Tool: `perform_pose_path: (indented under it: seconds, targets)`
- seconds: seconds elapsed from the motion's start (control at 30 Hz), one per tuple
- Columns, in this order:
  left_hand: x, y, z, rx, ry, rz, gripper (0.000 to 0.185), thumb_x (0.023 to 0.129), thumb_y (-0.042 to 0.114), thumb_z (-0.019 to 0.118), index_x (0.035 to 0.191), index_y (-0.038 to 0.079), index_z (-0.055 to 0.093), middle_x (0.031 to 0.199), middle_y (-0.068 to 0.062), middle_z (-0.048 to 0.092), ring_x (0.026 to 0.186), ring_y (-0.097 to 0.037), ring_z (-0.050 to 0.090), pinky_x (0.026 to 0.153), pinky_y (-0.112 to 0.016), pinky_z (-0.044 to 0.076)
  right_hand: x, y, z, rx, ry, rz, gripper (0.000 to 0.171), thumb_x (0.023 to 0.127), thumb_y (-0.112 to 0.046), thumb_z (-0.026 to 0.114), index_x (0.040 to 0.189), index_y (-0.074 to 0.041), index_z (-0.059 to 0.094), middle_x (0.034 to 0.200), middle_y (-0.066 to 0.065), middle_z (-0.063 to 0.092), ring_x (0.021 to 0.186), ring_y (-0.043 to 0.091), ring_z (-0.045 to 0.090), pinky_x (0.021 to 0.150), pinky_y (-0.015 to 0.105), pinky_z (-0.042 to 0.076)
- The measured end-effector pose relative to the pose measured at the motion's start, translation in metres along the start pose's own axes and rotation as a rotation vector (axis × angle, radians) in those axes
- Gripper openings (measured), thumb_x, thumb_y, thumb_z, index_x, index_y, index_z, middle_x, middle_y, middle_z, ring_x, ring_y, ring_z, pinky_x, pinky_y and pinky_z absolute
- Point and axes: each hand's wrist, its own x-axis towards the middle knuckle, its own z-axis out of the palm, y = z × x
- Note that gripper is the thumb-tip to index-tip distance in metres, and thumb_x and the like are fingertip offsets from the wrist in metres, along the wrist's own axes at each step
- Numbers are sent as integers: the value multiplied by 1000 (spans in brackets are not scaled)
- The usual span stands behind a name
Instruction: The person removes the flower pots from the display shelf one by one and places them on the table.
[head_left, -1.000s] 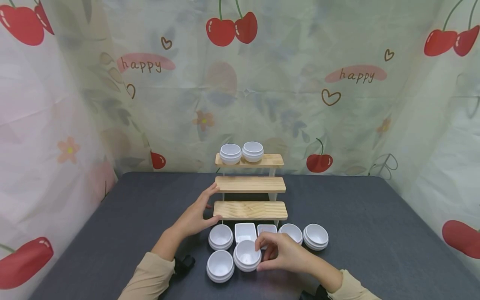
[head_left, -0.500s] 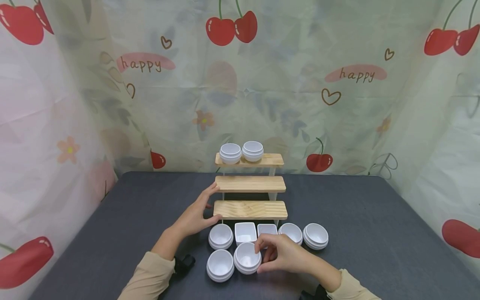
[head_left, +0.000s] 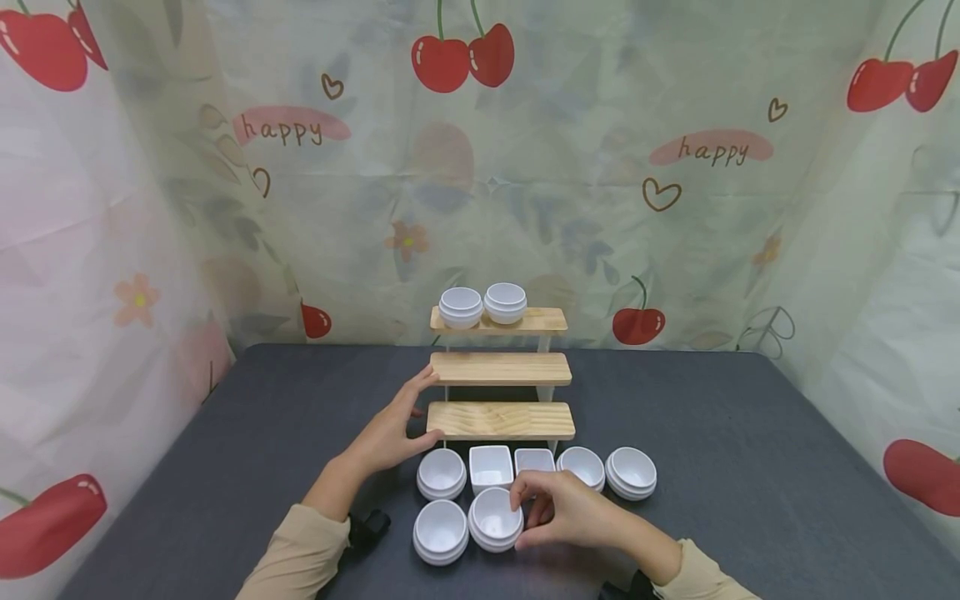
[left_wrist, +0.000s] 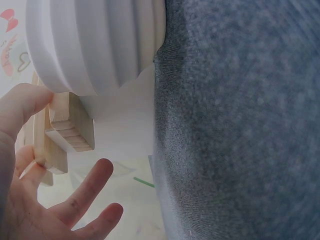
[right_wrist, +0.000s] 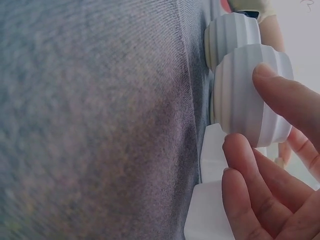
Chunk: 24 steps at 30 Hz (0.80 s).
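Note:
A white round bowl (head_left: 495, 517) with ridged sides stands in the front row; my right hand (head_left: 566, 508) holds its right side between thumb and fingers. In the right wrist view the thumb lies against the wall of that bowl (right_wrist: 245, 95). Just left of it is another round bowl (head_left: 440, 531). My left hand (head_left: 390, 425) touches the left end of a three-step wooden stand (head_left: 501, 421), thumb at the lowest board and a finger at the middle one. Seen from the left wrist, its other fingers (left_wrist: 92, 185) stretch out free.
Behind the front row stand a round bowl (head_left: 441, 473), square dishes (head_left: 491, 467) and more round bowls (head_left: 632, 472) at right. Two round bowls (head_left: 506, 302) sit on the top board. A dark cloth (head_left: 712, 417) covers the table; a printed curtain (head_left: 570, 125) hangs behind.
The bowl at my right hand has shifted slightly toward me, and the right hand has moved a little with it. My left hand stays in place at the stand.

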Motion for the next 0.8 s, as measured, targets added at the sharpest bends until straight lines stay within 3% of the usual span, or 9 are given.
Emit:
perform_pose_path:
  seconds: [0.8]
  targets:
    - [-1,-1,0,15,9,11,79,84,18,69,147,15,22,157,-9,15,109,-33,60,91,-47,51,-1,2,1,17,-25,40,31,73,-16,78,92,-10,55,83,14,69,64,-5,59,58,20,55]
